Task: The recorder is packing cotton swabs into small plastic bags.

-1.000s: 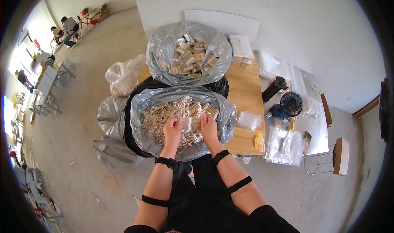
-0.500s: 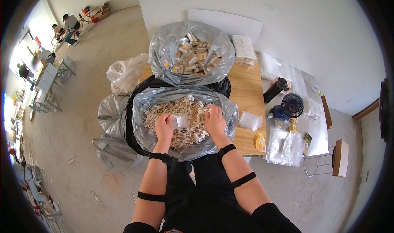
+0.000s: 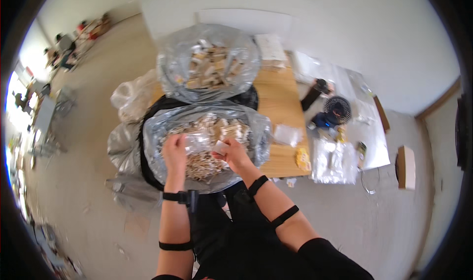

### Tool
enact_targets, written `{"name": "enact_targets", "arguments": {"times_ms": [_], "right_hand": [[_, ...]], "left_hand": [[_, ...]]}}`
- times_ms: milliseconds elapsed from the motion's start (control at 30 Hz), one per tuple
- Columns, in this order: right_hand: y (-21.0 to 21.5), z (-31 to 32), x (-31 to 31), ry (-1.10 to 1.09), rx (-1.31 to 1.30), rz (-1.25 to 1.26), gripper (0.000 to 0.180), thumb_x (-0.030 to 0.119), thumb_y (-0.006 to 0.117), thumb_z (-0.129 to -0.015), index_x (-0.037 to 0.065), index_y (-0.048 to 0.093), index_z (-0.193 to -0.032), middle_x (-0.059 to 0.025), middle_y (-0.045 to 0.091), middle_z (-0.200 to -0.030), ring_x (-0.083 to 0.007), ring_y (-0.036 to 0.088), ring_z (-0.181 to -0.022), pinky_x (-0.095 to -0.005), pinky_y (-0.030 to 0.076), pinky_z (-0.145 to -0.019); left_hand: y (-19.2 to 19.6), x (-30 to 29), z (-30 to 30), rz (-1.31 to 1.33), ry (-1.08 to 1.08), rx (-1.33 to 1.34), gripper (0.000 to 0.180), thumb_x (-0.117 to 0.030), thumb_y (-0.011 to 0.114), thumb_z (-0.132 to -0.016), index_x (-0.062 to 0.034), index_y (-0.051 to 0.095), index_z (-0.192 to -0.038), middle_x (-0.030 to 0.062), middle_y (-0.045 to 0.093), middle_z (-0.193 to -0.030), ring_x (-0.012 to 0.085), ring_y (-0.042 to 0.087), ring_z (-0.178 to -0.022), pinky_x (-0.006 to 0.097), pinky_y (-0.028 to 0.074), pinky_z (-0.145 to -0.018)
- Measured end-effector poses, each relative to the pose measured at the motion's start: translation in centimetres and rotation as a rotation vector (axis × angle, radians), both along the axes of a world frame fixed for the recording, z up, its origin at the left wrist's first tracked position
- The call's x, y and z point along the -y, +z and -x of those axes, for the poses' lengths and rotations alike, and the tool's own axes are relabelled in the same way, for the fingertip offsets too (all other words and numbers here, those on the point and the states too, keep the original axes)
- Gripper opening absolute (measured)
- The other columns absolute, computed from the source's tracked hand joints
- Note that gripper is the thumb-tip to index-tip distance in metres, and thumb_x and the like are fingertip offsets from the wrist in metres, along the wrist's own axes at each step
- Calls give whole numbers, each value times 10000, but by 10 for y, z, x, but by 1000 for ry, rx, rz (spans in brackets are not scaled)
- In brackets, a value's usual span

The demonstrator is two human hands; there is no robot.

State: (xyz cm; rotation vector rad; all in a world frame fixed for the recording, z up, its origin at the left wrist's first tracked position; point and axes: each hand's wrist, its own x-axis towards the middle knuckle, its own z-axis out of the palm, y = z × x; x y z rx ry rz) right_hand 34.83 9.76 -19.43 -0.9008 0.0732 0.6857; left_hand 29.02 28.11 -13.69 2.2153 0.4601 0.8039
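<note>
Pale wall (image 3: 345,28) stands behind the wooden table (image 3: 278,100). Loose swabs (image 3: 203,167) fill the near grey bag (image 3: 257,120). Above them, the left hand (image 3: 174,151), fingers closed, holds a clear pouch (image 3: 198,141). The right hand (image 3: 233,155), fingers curled, pinches a small white card (image 3: 220,147). Step in hand, as judged: readying pouch and card. Next move calls for a steady pouch and secure pinch.

Black bottle (image 3: 314,94), dark fan (image 3: 337,110), white board (image 3: 245,21)
</note>
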Motion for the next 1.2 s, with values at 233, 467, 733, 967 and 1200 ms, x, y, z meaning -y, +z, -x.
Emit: {"name": "enact_targets", "arguments": {"times_ms": [233, 467, 733, 967, 1200], "right_hand": [[-21, -4, 132, -296, 689, 775, 230, -60, 534, -727, 50, 688, -857, -91, 652, -865, -183, 629, -831, -279, 485, -722], [-57, 15, 293, -491, 422, 1290, 255, -1, 520, -710, 54, 716, -863, -100, 673, -866, -193, 625, -820, -290, 476, -756], [-49, 32, 271, -353, 551, 1749, 195, 133, 574, -735, 172, 741, -826, -76, 628, -965, -290, 555, -950, -381, 449, -871], [-35, 57, 200, -472, 326, 860, 306, 115, 583, -836, 55, 537, -1132, -85, 615, -892, -197, 622, -845, -315, 506, -699], [-19, -29, 206, -563, 296, 937, 443, -5, 616, -797, -2, 391, -1180, -103, 600, -718, -165, 602, -538, -287, 460, -453]], "left_hand": [[-18, -4, 15, 111, -7, -5, 215, -191, 639, -860, 9, 597, -794, 67, 557, -634, 153, 494, -564, 289, 408, -552], [-41, 34, 3, 322, -136, -87, 258, -243, 631, -886, -9, 597, -783, -5, 533, -631, 73, 448, -572, 242, 378, -533], [-53, 108, -12, 519, -529, -239, 221, -215, 604, -897, -14, 603, -806, 5, 550, -656, 85, 478, -597, 247, 390, -561], [-63, 186, -29, 543, -699, -278, 192, -185, 615, -888, -8, 612, -814, 1, 553, -649, 72, 489, -603, 232, 402, -581], [-82, 210, -66, 408, -597, -78, 251, -72, 603, -857, 2, 541, -1089, 131, 606, -956, 228, 583, -850, 344, 464, -756]]}}
